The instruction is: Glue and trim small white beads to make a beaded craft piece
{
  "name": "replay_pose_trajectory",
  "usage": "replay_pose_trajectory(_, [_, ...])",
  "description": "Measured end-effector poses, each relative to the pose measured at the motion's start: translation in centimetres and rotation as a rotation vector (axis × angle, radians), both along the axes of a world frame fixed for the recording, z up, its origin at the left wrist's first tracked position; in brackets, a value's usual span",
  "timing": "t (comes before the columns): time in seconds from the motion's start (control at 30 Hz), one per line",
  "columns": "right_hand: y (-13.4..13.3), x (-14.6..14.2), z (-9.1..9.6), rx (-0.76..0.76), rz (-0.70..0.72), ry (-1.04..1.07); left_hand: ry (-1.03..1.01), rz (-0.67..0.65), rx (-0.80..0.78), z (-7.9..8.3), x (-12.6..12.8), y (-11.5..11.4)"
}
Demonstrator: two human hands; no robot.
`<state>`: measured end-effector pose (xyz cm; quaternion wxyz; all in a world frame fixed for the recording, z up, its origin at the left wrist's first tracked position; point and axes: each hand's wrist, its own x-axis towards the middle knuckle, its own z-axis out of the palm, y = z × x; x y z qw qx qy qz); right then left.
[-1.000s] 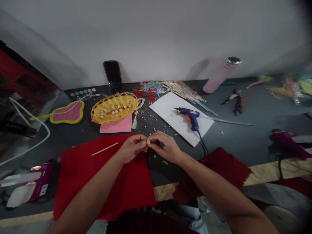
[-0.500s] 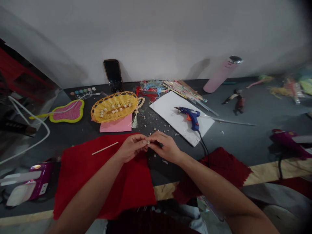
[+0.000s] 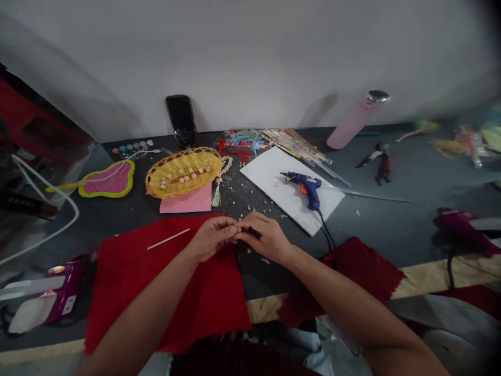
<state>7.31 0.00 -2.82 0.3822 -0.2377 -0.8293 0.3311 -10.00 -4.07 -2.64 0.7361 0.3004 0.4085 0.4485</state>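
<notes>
My left hand (image 3: 211, 238) and my right hand (image 3: 264, 237) meet above the right edge of a red cloth (image 3: 168, 284). Both pinch a small pale bead piece (image 3: 238, 229) between their fingertips. A thin wooden stick (image 3: 168, 239) lies on the cloth to the left of my left hand. Loose pale beads (image 3: 250, 202) are scattered on the dark table just beyond my hands. A yellow woven basket (image 3: 183, 172) with several beads in it stands further back on a pink sheet (image 3: 188, 201).
A blue glue gun (image 3: 307, 187) lies on a white board (image 3: 274, 177), its cord running toward me. A phone (image 3: 181, 121) leans on the wall. A pink bottle (image 3: 354, 121), a second red cloth (image 3: 352, 271), purple tools (image 3: 50, 297) and a white cable (image 3: 47, 193) surround the area.
My hands stay together at the same spot; the fingertips have closed slightly tighter over the bead piece, which shows less than before.
</notes>
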Motion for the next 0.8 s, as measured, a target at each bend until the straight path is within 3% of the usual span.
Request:
replay_pose_trajectory(0.5, [0.23,-0.25,-0.13,-0.02,0.007,-0.009,-0.003,-0.001,0.027,-0.1,-0.08,-0.04])
replay_pose_trajectory(0.8, [0.31,-0.05,-0.07,-0.019,0.086,-0.004,0.026,-0.007,0.026,-0.08,-0.07,0.01])
